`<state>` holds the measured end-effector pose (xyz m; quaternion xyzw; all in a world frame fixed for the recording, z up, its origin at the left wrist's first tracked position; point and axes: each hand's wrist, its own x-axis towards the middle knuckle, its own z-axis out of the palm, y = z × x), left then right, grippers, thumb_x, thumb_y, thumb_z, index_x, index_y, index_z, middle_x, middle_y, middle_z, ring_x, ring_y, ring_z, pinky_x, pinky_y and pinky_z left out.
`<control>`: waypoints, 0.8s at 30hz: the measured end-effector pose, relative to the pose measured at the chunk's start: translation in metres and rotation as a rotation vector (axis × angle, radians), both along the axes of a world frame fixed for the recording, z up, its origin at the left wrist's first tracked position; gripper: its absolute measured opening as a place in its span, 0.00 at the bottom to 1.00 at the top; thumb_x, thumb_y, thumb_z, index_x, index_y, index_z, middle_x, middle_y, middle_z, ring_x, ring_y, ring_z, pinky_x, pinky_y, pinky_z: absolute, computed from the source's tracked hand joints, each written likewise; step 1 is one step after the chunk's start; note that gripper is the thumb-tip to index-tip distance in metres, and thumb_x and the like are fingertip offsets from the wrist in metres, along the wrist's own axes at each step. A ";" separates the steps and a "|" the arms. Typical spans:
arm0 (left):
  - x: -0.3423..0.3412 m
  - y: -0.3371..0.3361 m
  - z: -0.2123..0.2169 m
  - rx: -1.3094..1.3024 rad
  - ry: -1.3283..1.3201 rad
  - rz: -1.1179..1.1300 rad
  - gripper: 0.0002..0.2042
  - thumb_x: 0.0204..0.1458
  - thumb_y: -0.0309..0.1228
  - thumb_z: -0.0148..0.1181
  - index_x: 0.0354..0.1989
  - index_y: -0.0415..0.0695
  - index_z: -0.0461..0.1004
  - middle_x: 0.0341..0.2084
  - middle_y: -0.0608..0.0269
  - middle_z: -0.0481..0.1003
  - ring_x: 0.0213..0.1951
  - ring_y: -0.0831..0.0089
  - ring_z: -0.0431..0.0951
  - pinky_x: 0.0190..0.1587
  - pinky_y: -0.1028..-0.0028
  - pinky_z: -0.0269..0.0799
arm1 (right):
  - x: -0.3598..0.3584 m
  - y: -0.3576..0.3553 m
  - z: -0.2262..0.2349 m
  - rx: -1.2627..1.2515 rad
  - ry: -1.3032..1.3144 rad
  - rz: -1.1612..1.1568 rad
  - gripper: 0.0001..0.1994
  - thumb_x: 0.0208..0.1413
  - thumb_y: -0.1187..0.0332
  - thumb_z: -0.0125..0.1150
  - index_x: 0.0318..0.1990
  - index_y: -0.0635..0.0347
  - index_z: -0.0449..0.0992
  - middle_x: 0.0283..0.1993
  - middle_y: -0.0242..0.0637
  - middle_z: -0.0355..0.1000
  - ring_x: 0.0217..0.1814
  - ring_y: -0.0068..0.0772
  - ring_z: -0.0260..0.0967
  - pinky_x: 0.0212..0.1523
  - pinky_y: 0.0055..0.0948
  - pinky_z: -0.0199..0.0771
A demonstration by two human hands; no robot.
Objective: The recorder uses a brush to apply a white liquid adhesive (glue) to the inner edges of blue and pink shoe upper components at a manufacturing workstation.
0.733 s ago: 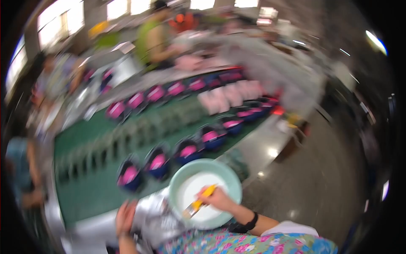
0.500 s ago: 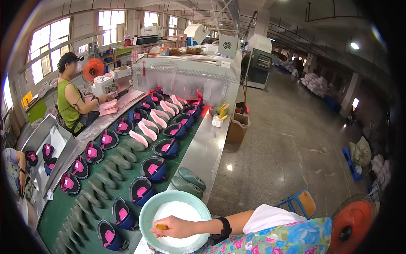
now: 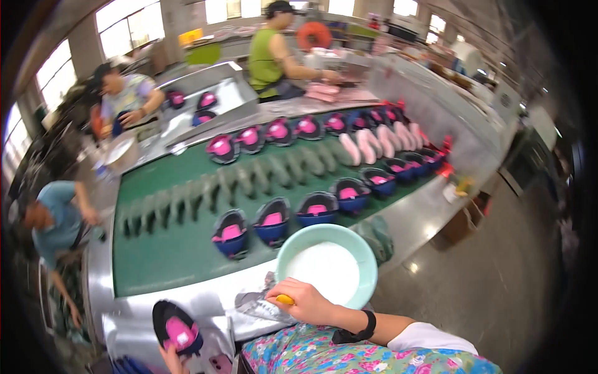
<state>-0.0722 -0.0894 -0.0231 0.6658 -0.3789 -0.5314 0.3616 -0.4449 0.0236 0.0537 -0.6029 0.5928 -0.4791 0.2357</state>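
Note:
My right hand (image 3: pixel 308 304) is closed round a yellow-handled tool (image 3: pixel 284 299), at the near rim of a pale green basin (image 3: pixel 369 265). The tool's working end is hidden. White liquid (image 3: pixel 324 268) fills part of the basin. Down at the lower left, my left hand (image 3: pixel 172 359) grips a dark blue shoe upper (image 3: pixel 163 321) with a pink insole inside, opening turned up. A stained grey cloth (image 3: pixel 265 303) lies between the hands, beside the basin. Beyond, more blue uppers with pink insides (image 3: pixel 317 209) stand in a row on a green conveyor belt (image 3: pixel 180 265).
Grey-green soles (image 3: pixel 246 181) line the belt's middle, with pink pieces (image 3: pixel 367 146) on the farther ones. A pair of green soles (image 3: pixel 377 237) lies behind the basin. A phone (image 3: pixel 220 363) lies beside my left hand. Co-workers stand left (image 3: pixel 59 215) and across the belt (image 3: pixel 268 59).
My view has swung left. My left hand has come into sight with a blue upper. My right hand has moved from over the liquid to the basin's near rim, still holding the yellow handle.

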 end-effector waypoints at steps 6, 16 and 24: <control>-0.081 0.009 0.040 -0.103 0.155 -0.087 0.25 0.48 0.32 0.53 0.57 0.48 0.57 0.36 0.66 0.70 0.29 0.78 0.72 0.19 0.81 0.64 | 0.075 -0.022 0.008 -0.089 0.203 0.234 0.18 0.44 0.64 0.66 0.44 0.57 0.72 0.53 0.33 0.67 0.53 0.35 0.64 0.44 0.33 0.73; -0.109 0.036 0.072 -0.183 0.543 -0.584 0.27 0.56 0.27 0.50 0.64 0.42 0.51 0.53 0.57 0.66 0.51 0.72 0.68 0.46 0.74 0.68 | 0.031 0.005 0.014 0.143 -0.002 0.366 0.27 0.45 0.66 0.68 0.55 0.54 0.70 0.42 0.37 0.73 0.45 0.36 0.69 0.44 0.28 0.72; -0.130 0.056 0.065 -0.506 0.224 -0.376 0.39 0.46 0.25 0.60 0.65 0.39 0.45 0.62 0.54 0.53 0.63 0.64 0.54 0.64 0.68 0.48 | 0.033 0.008 0.022 0.277 -0.188 0.607 0.20 0.53 0.61 0.60 0.52 0.57 0.71 0.45 0.48 0.71 0.44 0.47 0.70 0.45 0.35 0.70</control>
